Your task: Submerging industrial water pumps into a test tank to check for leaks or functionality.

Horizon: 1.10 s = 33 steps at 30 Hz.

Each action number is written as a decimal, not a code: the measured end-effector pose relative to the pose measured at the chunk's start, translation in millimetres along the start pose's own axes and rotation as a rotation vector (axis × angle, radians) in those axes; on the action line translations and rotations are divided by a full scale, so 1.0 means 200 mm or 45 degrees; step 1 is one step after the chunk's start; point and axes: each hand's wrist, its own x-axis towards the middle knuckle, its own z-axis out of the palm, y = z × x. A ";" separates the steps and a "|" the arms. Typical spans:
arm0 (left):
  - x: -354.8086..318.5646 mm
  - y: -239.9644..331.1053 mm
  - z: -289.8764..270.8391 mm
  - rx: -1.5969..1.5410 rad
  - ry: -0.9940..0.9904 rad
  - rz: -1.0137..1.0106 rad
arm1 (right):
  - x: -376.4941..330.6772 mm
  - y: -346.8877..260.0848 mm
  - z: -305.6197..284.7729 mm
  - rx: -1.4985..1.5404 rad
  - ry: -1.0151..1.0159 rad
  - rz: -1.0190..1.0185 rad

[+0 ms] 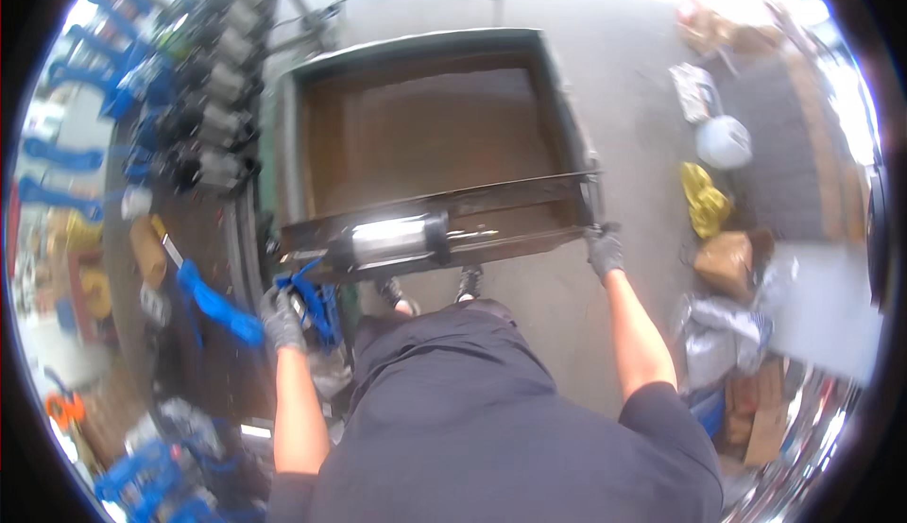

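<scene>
A green-rimmed tank (283,136) of brown liquid stands in front of me. Across its near end lies a silver cylinder (389,241) with black end caps and a thin rod pointing right. It rests on or in a dark metal frame (529,240) along the tank's near side. My right hand (606,251), in a grey glove, is closed around the frame's right near corner. My left hand (282,321), also gloved, is low at the left beside blue parts (316,310); its fingers are blurred, and whether they hold anything is unclear.
On the left, a dark bench (213,268) carries a blue-handled tool (217,306) and a row of dark metal parts (227,117). To the right are a white jug (725,141), a yellow bag (704,200), a brown box (726,266) and plastic-wrapped items (723,334).
</scene>
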 end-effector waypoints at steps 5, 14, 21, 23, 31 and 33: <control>0.03 -0.24 -0.16 0.351 0.083 0.016 | -0.01 0.06 0.01 0.185 0.049 -0.162; 0.30 -0.39 0.00 0.502 -0.369 0.096 | -0.53 -1.08 -0.02 0.364 -0.283 -0.723; 0.31 -0.06 -0.07 0.844 -0.894 -0.079 | -0.86 -1.78 0.19 -0.805 -0.724 -1.114; 0.28 0.09 -0.15 0.740 -0.870 -0.090 | -0.80 -1.84 0.21 -0.783 -0.813 -1.154; 0.35 0.76 -0.63 0.546 -0.994 0.106 | -0.49 -1.89 -0.07 -0.023 -0.918 -0.565; 0.42 0.78 -0.56 0.648 -0.964 0.149 | -0.41 -1.93 -0.17 -0.116 -0.773 -0.687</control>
